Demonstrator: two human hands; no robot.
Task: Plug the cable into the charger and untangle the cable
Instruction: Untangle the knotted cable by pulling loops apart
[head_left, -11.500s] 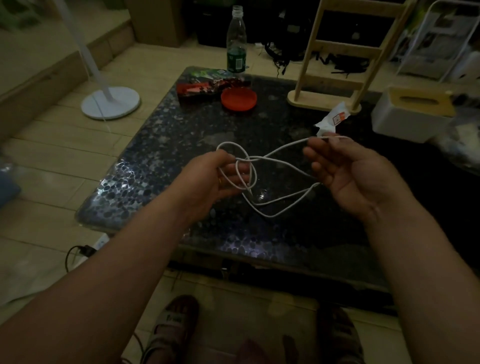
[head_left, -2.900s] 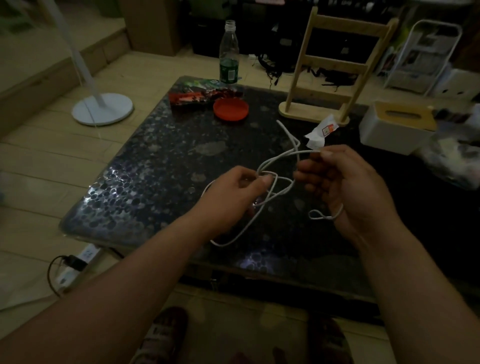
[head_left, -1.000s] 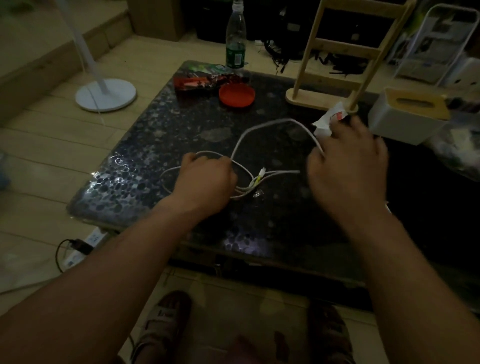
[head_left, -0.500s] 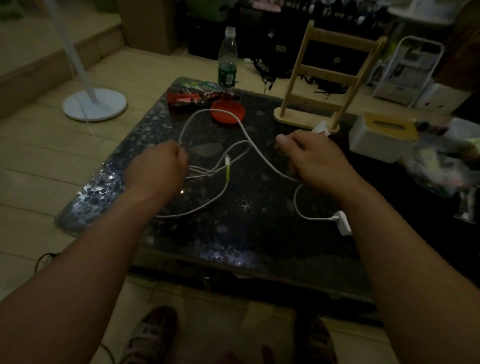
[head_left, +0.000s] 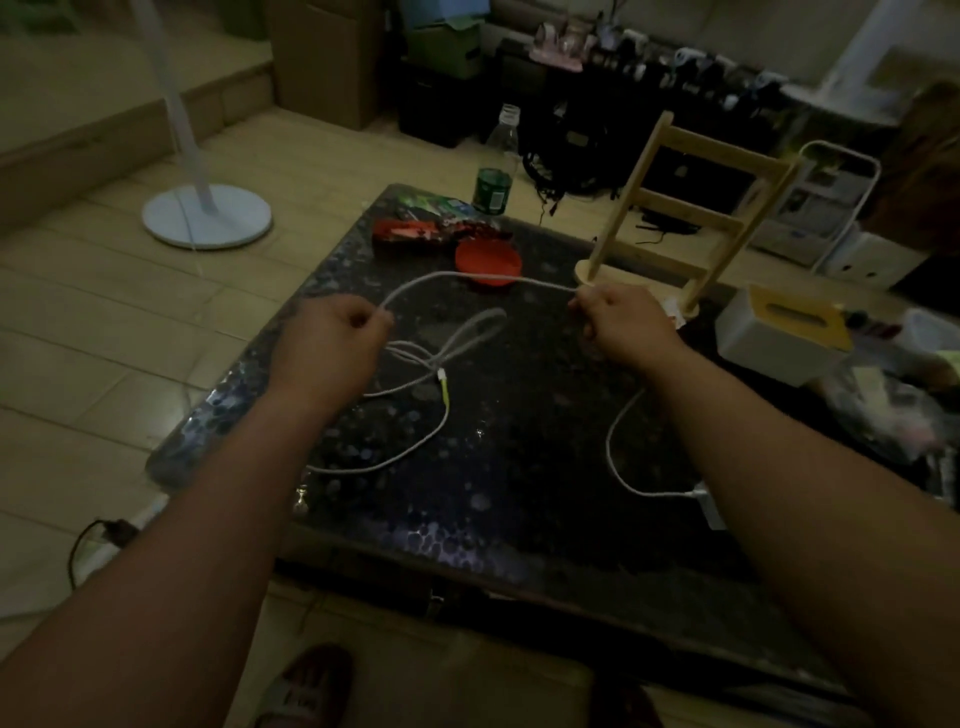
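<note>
A white cable (head_left: 467, 277) runs in an arc between my two hands above the dark table (head_left: 498, 509). My left hand (head_left: 324, 345) pinches it at the left, my right hand (head_left: 621, 322) grips it at the right. Between the hands, loops of cable with a small connector end (head_left: 442, 375) lie crossed on the table. From my right hand the cable drops and curves to the white charger (head_left: 705, 503), which lies by my right forearm and is partly hidden by it.
A red lid (head_left: 488, 261), snack packets (head_left: 415, 231) and a green-labelled bottle (head_left: 493, 171) stand at the table's far side. A wooden rack (head_left: 691, 208) and a white tissue box (head_left: 779, 332) are at the right. A power strip (head_left: 114, 540) lies on the floor at the left.
My hands have drawn apart, stretching the upper run of cable flatter between them. The loops on the table have spread out. The view has tilted up a little.
</note>
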